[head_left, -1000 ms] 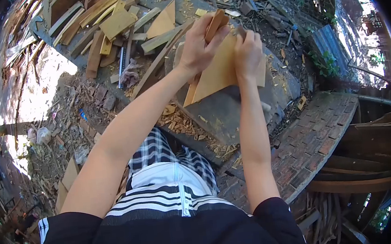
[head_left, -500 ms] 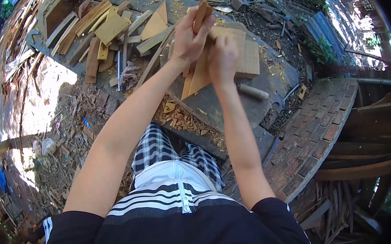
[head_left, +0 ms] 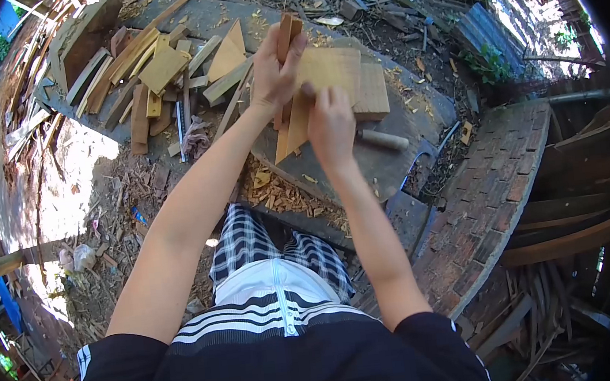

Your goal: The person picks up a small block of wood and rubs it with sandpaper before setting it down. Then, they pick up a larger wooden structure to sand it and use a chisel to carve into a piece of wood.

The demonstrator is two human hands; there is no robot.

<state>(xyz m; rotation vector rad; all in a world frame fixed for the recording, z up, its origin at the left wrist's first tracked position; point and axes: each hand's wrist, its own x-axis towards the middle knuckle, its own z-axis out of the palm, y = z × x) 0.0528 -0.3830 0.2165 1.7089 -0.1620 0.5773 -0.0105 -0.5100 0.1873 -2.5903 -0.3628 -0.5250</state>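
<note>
My left hand (head_left: 277,72) is wrapped round a reddish-brown wooden piece (head_left: 288,33) that stands upright over the bench. Close to its right, my right hand (head_left: 331,123) is closed, with the dark end of something small at its fingers; I cannot make out what it is. Under and behind the hands lies a pale wooden board (head_left: 337,70), with a thicker block (head_left: 371,94) at its right. A pointed light board (head_left: 296,131) leans below them. A round wooden handle (head_left: 384,139) lies just right of my right wrist.
Offcuts and a square wooden piece (head_left: 163,70) lie at the bench's left, near a ruler (head_left: 181,129) and a crumpled cloth (head_left: 196,138). Wood chips (head_left: 275,189) cover the near edge. A brick ledge (head_left: 478,196) curves along the right.
The whole view has shifted, so the bench sits further left. My right hand is lower relative to my left hand and the upright piece, which my left hand still holds.
</note>
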